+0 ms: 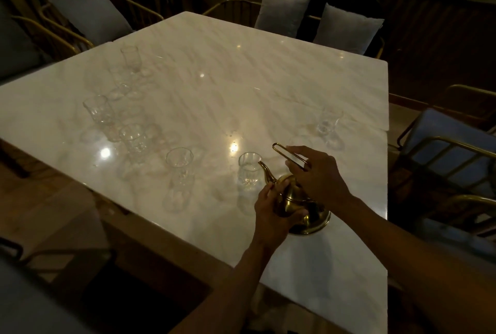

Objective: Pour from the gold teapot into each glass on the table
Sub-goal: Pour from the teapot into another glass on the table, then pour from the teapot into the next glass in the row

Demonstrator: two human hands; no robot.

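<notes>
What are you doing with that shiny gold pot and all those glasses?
A person is tipping the gold teapot so its spout sits at the rim of the nearest glass. The right hand holds the thin handle on top, and the left hand steadies the pot's body. More glasses wait on the marble table: one just left of it, a group further left, and one off to the right.

The shiny round metal teapot [292, 200] between the hands is gold. The small ribbed glass [249, 170] just in front of the left hand is clear and colourless. Under the hands, the polished marble table [241, 78] is white with soft grey veins. Far beyond the hands, the square cushions [281, 11] are pale grey.
</notes>
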